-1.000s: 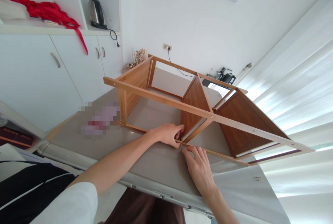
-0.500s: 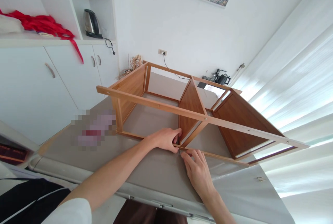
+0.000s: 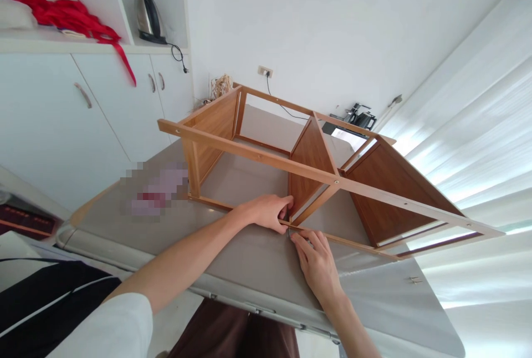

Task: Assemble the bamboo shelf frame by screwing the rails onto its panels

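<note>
A wooden shelf frame [image 3: 257,157] lies on its side on the grey table [image 3: 233,258], its shelf boards standing upright. My left hand [image 3: 268,213] is closed round the lower rail, where the middle board [image 3: 310,150] meets it. Just right of it, my right hand [image 3: 313,252] is closed, thumb and fingers pinching a small, thin metal hex key [image 3: 290,232] at the rail's outer face. Most of the key is hidden by the fingers. Screw heads show in the upper rail. A few small brass-coloured screws [image 3: 414,280] lie on the table at the right.
A blurred-out pinkish item [image 3: 158,192] lies left of the frame. Behind stand dried stalks [image 3: 221,86] and a black appliance [image 3: 361,117]. White cabinets [image 3: 112,108] with a kettle [image 3: 148,17] and red cloth [image 3: 70,17] are at left, pale curtains [image 3: 477,125] at right.
The view has tilted down a little, so everything sits slightly higher and further right. Both hands keep their places at the rail joint; the right fingers have shifted only slightly.
</note>
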### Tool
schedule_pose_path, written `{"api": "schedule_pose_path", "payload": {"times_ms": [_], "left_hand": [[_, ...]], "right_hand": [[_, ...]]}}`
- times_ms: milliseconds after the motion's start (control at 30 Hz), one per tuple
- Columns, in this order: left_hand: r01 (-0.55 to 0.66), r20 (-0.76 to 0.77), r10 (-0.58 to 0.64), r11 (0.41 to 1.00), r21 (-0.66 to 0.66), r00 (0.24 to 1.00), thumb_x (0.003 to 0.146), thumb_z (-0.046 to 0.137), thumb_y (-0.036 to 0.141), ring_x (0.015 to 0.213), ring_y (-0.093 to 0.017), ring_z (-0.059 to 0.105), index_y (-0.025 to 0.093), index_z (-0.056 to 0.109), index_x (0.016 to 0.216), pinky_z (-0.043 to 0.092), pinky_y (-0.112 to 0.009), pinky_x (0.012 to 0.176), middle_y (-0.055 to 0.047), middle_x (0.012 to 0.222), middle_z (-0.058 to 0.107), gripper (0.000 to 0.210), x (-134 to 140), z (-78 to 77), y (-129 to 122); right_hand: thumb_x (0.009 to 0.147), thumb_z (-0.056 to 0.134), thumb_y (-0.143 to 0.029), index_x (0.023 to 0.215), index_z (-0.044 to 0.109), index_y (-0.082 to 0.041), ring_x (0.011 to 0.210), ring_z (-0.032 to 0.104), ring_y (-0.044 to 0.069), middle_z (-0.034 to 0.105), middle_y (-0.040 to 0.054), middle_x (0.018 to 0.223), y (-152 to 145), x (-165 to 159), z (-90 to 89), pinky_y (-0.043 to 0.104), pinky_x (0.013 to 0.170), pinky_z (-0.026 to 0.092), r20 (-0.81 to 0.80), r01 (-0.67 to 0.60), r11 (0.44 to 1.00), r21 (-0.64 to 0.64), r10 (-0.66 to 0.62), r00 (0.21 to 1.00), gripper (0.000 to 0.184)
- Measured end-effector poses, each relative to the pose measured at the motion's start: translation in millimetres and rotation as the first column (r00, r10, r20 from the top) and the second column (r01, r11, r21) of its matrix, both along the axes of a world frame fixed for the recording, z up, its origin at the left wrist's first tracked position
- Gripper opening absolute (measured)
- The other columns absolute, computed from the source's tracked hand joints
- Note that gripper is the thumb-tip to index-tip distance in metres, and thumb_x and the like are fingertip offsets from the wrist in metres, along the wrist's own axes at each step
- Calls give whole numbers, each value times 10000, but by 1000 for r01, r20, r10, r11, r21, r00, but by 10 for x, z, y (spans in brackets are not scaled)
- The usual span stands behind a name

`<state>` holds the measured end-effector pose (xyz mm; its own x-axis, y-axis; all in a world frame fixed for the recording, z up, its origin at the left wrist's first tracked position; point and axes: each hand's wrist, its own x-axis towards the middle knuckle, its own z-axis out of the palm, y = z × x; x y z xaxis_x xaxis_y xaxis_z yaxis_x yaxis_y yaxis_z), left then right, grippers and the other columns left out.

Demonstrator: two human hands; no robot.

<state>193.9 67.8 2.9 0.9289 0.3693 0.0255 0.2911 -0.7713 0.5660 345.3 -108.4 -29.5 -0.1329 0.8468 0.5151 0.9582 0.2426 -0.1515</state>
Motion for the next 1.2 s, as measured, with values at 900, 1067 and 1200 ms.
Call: {"api": "schedule_pose_path", "payload": {"times_ms": [900, 1067, 1200], "left_hand": [[19, 43, -18, 1000, -13, 999, 671, 719, 371, 711, -168, 629, 247, 464, 980, 382, -265, 573, 42, 827, 677, 419, -3, -30, 17], [15, 58, -14, 1000, -27, 998, 663, 725, 368, 714, -170, 636, 249, 466, 996, 388, -262, 580, 43, 826, 680, 438, -1, -53, 15], [12, 63, -12, 1000, -6, 998, 663, 719, 368, 704, -165, 630, 250, 462, 986, 380, -259, 570, 49, 814, 681, 429, -5, -40, 8]], "right_hand": [[974, 460, -125, 1111, 679, -195, 958, 553, 228, 640, 102, 1017, -12, -25, 25, 382, 838, 468, 55, 1, 1000, -27, 0, 999, 267], [967, 496, -136, 1082, 684, -203, 930, 555, 227, 656, 90, 1017, -6, -21, 20, 382, 823, 445, 57, 27, 1000, -13, -27, 998, 230], [974, 518, -182, 1040, 687, -215, 921, 581, 220, 678, 68, 951, -8, -42, 45, 377, 831, 427, 30, 40, 999, -28, -39, 999, 184]]}}
